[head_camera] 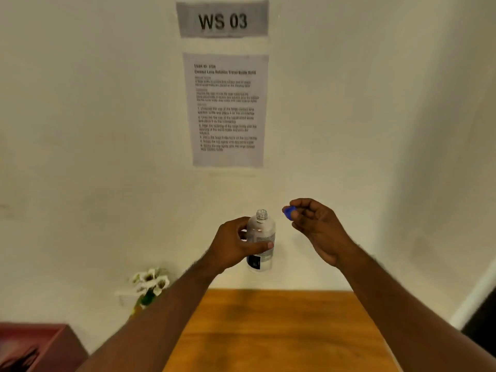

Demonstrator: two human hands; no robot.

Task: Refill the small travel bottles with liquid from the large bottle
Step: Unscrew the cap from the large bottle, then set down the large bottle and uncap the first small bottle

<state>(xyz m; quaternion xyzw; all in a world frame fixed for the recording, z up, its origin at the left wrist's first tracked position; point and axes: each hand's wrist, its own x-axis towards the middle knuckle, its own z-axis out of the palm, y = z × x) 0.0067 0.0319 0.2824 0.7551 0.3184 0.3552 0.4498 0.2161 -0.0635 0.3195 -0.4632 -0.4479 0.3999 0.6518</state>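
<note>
The left hand [236, 245] is wrapped around a clear bottle [261, 237], thumb across the front over the label and fingers curled behind; the bottle is held upright in the air, above and beyond the far edge of the table [281, 331], in front of the wall [80, 130]; its threaded neck is bare and open at the top. The right hand [316, 229] is raised just to the right of the neck, apart from it; thumb and forefinger pinch a small blue cap [289, 212], the other fingers loosely curled in, palm facing left. Both forearms reach forward over the wooden table, whose visible top is an orange-brown; I see no small bottles on the part that shows. White flowers [150, 283] stand off the table's far left corner, low against the wall; a dark red box [40, 347] sits at the lower left. On the wall above hang a sign [222, 20] reading "WS 03" and a printed sheet [226, 108] beneath it, its text too blurred to read fully.
</note>
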